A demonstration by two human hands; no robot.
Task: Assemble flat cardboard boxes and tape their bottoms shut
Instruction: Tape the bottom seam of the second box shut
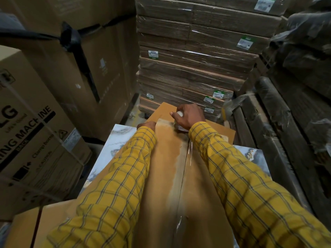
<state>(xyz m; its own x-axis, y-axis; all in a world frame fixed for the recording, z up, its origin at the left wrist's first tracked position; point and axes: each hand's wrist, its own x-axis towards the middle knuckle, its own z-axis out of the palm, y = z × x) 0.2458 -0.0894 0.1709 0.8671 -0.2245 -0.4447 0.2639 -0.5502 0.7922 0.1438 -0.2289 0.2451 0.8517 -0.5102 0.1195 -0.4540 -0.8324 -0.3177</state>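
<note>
1. R hand point(188, 116): fingers point(174, 114) curled round a tape roll point(180, 122), white core showing; roll pressed on the box top at its far end.
2. L hand point(147, 125): lies on the box's far-left edge, just left of the R hand; fingers mostly hidden behind the sleeve, can't tell spread or grip.
3. Sleeves point(250, 172): yellow check w/ dark lines, both forearms stretched along the box, one each side of the seam.
4. Cardboard box point(161, 176): under both hands, closed flaps facing up, centre seam point(183, 174) running from the R hand back toward the person. Clear tape strip point(189, 154) over the seam, glossy, creased near the bottom of the view.
5. Desk point(114, 140): marble-pattern top, under the box, showing left & right of it.
6. Beyond the fingers: stack of flat cartons point(193, 68), film-wrapped, w/ green-white labels.
7. Left of hands: large LG washing machine carton point(30, 133), strapped; more big cartons behind.
8. Right of hands: dark wrapped bundles point(290, 122), blurry.
</note>
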